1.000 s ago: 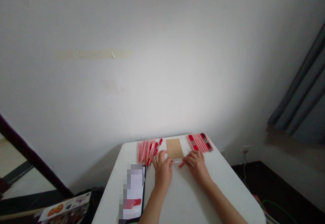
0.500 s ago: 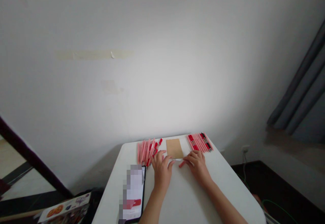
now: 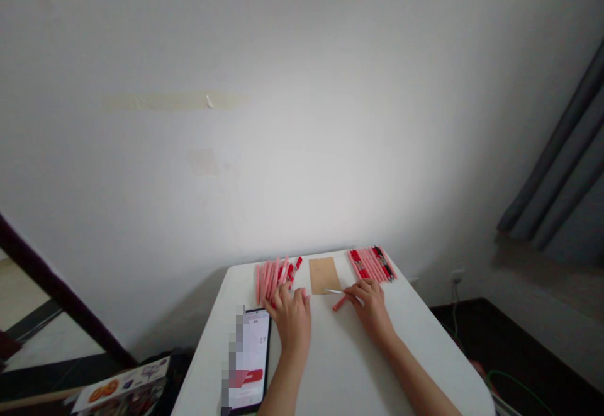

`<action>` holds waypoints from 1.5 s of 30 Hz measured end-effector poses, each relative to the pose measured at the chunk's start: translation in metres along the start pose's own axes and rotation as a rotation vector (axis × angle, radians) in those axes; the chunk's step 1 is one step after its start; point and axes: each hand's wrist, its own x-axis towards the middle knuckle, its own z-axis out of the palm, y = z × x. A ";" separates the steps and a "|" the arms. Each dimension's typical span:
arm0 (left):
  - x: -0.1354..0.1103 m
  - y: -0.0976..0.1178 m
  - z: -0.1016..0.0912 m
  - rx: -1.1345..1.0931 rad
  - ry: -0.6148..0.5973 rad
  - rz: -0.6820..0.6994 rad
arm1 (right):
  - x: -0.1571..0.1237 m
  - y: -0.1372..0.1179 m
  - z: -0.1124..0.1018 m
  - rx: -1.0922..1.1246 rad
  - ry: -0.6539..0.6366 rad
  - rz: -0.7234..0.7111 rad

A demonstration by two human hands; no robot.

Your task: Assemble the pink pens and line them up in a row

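At 7 o'clock on the white desk [image 3: 340,372] lay a black smartphone [image 3: 250,365]; beyond it the left hand [image 3: 292,316] rested, fingers spread, on a loose heap of pink pens [image 3: 270,277]. The right hand [image 3: 374,306], at 1 o'clock, pinched a thin white refill [image 3: 334,291] beside a pink pen barrel [image 3: 338,303], seemingly mid-assembly, needing the two aligned. Farther off, a brown card [image 3: 324,274] and a tidy pen row [image 3: 372,264] obstructed nothing.

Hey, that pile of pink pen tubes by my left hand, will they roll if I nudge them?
Probably: the pink pen tubes look round and slim, lying loose on the smooth white table, so a nudge from the left hand may scatter them. They seem light, thin plastic, likely stiff.
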 end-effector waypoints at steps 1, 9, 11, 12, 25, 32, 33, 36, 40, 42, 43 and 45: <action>0.000 0.000 -0.001 0.016 -0.001 -0.005 | 0.000 0.000 0.000 -0.001 -0.002 0.000; 0.000 0.002 -0.002 0.060 0.000 -0.027 | 0.000 -0.002 -0.001 -0.010 -0.006 0.008; 0.000 0.001 -0.001 0.058 0.004 -0.028 | 0.000 -0.002 0.000 -0.012 -0.004 0.003; 0.000 0.001 -0.001 0.057 0.008 -0.026 | 0.000 -0.001 0.000 -0.013 -0.002 0.001; 0.005 0.001 0.001 -0.170 0.067 0.039 | 0.000 0.001 0.001 -0.039 0.015 -0.011; 0.004 0.003 -0.004 -0.233 0.068 0.045 | -0.001 -0.002 -0.002 -0.035 -0.008 -0.004; 0.004 0.003 -0.004 -0.236 0.063 0.049 | -0.001 -0.003 -0.002 -0.036 -0.010 -0.002; 0.004 0.003 -0.003 -0.245 0.049 0.059 | 0.000 -0.003 -0.001 -0.034 -0.015 -0.001; 0.004 0.002 -0.001 -0.253 0.043 0.062 | 0.000 -0.003 -0.001 -0.033 -0.021 -0.003; 0.004 0.002 -0.002 -0.262 0.045 0.065 | 0.000 -0.005 -0.002 -0.035 -0.024 0.000; 0.004 0.003 -0.002 -0.267 0.045 0.066 | 0.000 -0.005 -0.002 -0.037 -0.027 0.002; 0.004 0.003 -0.003 -0.275 0.044 0.066 | 0.000 -0.006 -0.003 -0.041 -0.033 0.008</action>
